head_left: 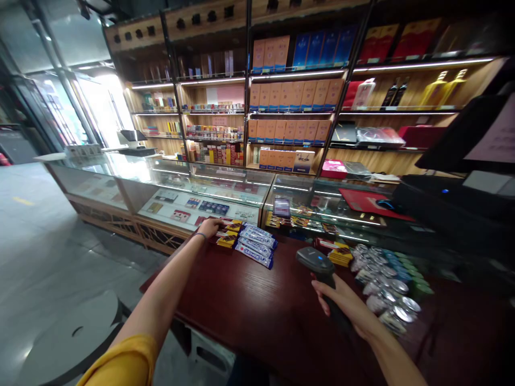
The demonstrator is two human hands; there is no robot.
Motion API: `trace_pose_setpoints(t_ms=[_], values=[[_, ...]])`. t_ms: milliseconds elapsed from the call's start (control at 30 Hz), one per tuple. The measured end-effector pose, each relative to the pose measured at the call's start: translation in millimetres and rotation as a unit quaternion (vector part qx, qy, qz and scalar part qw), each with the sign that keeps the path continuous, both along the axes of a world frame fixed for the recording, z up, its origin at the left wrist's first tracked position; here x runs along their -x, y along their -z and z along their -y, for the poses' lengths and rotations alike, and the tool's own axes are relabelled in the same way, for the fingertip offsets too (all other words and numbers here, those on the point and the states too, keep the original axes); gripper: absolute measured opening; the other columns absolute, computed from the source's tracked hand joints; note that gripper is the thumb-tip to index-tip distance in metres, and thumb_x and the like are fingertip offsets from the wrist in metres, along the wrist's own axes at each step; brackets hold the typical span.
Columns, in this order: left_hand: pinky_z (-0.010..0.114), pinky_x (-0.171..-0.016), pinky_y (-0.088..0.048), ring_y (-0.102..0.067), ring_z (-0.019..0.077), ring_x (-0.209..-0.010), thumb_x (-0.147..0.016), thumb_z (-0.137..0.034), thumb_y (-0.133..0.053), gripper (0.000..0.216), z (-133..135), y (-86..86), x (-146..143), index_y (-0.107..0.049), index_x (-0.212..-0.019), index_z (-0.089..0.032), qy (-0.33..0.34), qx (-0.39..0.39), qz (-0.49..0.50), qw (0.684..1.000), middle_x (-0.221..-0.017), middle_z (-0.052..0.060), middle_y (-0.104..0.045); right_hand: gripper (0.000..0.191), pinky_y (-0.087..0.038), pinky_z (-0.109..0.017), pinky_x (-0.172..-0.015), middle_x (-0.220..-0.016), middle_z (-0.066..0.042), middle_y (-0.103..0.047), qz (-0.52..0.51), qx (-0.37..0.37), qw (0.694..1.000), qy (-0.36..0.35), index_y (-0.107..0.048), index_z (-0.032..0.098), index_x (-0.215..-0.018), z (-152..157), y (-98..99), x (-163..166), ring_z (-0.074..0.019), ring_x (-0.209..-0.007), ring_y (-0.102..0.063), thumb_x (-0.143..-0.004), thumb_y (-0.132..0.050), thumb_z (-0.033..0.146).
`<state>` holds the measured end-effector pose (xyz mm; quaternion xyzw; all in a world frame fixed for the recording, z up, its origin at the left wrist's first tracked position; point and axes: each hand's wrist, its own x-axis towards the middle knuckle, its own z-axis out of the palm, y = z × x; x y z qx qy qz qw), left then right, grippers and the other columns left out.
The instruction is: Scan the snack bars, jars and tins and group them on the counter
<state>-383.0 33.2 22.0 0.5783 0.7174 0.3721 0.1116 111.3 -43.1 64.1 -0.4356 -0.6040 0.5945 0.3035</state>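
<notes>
My left hand (pixel 211 227) reaches far forward and rests on a row of yellow and red snack bars (pixel 226 234) at the far edge of the dark red wooden counter (pixel 249 305). Its fingers curl over one of the bars. Several blue and white wrapped bars (pixel 256 245) lie right beside them. My right hand (pixel 345 304) grips the handle of a dark barcode scanner (pixel 316 261), whose head points toward the bars. Another stack of yellow and red bars (pixel 338 253) sits just beyond the scanner.
Several shiny foil-topped cups (pixel 386 289) and green ones crowd the counter's right side. A phone (pixel 281 206) lies on the glass display case (pixel 225 187). A black till screen (pixel 470 134) stands at right. Shelves of boxes and bottles (pixel 298 96) fill the back wall.
</notes>
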Motion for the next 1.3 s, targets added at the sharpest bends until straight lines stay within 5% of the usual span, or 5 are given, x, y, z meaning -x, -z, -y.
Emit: trace_pose_setpoints(t_ms=[300, 467, 800, 1033, 1300], values=[[0.035, -0.105, -0.05, -0.067, 0.0246, -0.115, -0.085, -0.024, -0.051, 0.034, 7.5, -1.3, -54.7, -0.077, -0.107, -0.025, 0.003, -0.121, -0.039, 0.992, -0.121, 0.005, -0.074, 0.041, -0.035, -0.021, -0.038, -0.06, 0.01, -0.055, -0.024, -0.048, 0.993, 0.103, -0.053, 0.022, -0.097, 15.7, 0.6, -24.9, -0.0085, -0.036, -0.045, -0.076, -0.073, 0.051], [0.039, -0.111, -0.046, -0.064, 0.0249, -0.116, -0.094, -0.027, -0.047, 0.033, 11.6, 5.1, -151.0, -0.072, -0.115, -0.023, 0.077, -0.209, -0.019, 0.975, -0.118, 0.007, -0.073, 0.036, -0.037, -0.021, -0.039, -0.059, 0.01, -0.054, -0.02, -0.075, 0.988, 0.137, -0.051, 0.023, -0.094, 34.0, 2.0, -52.6, -0.0091, -0.037, -0.047, -0.078, -0.072, 0.047], [0.045, -0.115, -0.044, -0.057, 0.0251, -0.125, -0.09, -0.013, -0.052, 0.041, -15.9, 33.8, -320.9, -0.062, -0.13, -0.019, 0.222, -0.191, 0.005, 0.956, -0.128, 0.012, -0.063, 0.037, -0.034, -0.021, -0.035, -0.057, 0.011, -0.053, -0.024, -0.081, 0.974, 0.209, -0.052, 0.023, -0.091, 52.6, 5.7, -110.2, -0.0081, -0.034, -0.044, -0.077, -0.075, 0.047], [0.047, -0.12, -0.04, -0.051, 0.0286, -0.136, -0.087, -0.01, -0.054, 0.052, -48.6, 53.3, -361.4, -0.058, -0.137, -0.017, 0.211, -0.141, -0.033, 0.967, -0.142, 0.016, -0.054, 0.032, -0.03, -0.021, -0.033, -0.042, 0.012, -0.047, 0.041, -0.095, 0.966, 0.237, -0.058, 0.021, -0.096, 57.7, 10.9, -128.4, -0.0108, -0.031, -0.042, -0.081, -0.072, 0.045], [0.059, -0.121, -0.032, -0.032, 0.0367, -0.15, -0.087, -0.007, -0.055, 0.06, -78.0, 45.1, -378.2, -0.051, -0.146, -0.016, 0.247, -0.059, -0.113, 0.961, -0.159, 0.018, -0.041, 0.032, -0.031, -0.02, -0.032, -0.046, 0.011, -0.049, 0.025, -0.096, 0.963, 0.251, -0.059, 0.02, -0.094, 59.9, 15.1, -133.3, -0.0098, -0.031, -0.042, -0.08, -0.07, 0.047]])
